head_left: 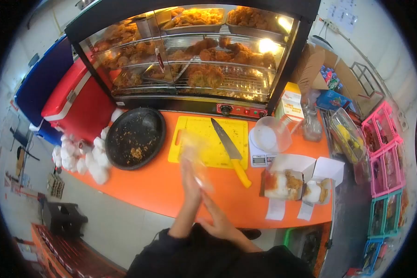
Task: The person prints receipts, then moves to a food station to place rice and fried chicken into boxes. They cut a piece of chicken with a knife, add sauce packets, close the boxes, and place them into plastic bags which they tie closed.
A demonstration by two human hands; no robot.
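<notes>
My left hand [190, 181] reaches up over the front edge of the yellow cutting board [197, 127], fingers stretched out and blurred inside a loose clear plastic glove [193, 155]. Just below and to its right is my right hand [217, 221], bare, with its fingers extended and their tips close to the left wrist and the glove's lower edge. A knife [227, 141] with a yellow handle lies slanted across the board's right side, its handle overhanging toward me. Left of the board sits a round black pan [135, 132] with crumbs in it.
Behind the board stands a heated glass display case [204, 60] of fried chicken. On the orange counter [125, 183] are a scale [259, 160] bearing a clear tub [279, 134], two open food boxes [287, 183], and white tied bags [97, 160]. A red cooler [81, 104] stands at left.
</notes>
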